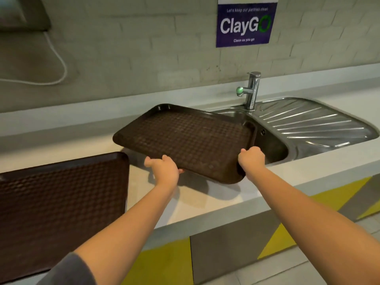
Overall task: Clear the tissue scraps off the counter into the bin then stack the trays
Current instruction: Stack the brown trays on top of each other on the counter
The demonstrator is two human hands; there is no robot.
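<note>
Counter (205,202) had one brown tray (61,212) lying flat; the lifted tray (185,138) hung tilted over the sink (275,149) edge. Looked stiff, light, grippy. Left hand (164,171) and right hand (251,161) each gripped its near rim.

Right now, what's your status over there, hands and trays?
Left hand and right hand grip lifted tray by its near edge. Second tray flat on counter, left. No scraps visible. Sink under tray's far end.

Pale counter (205,202), brown tray (61,212) on it
</note>
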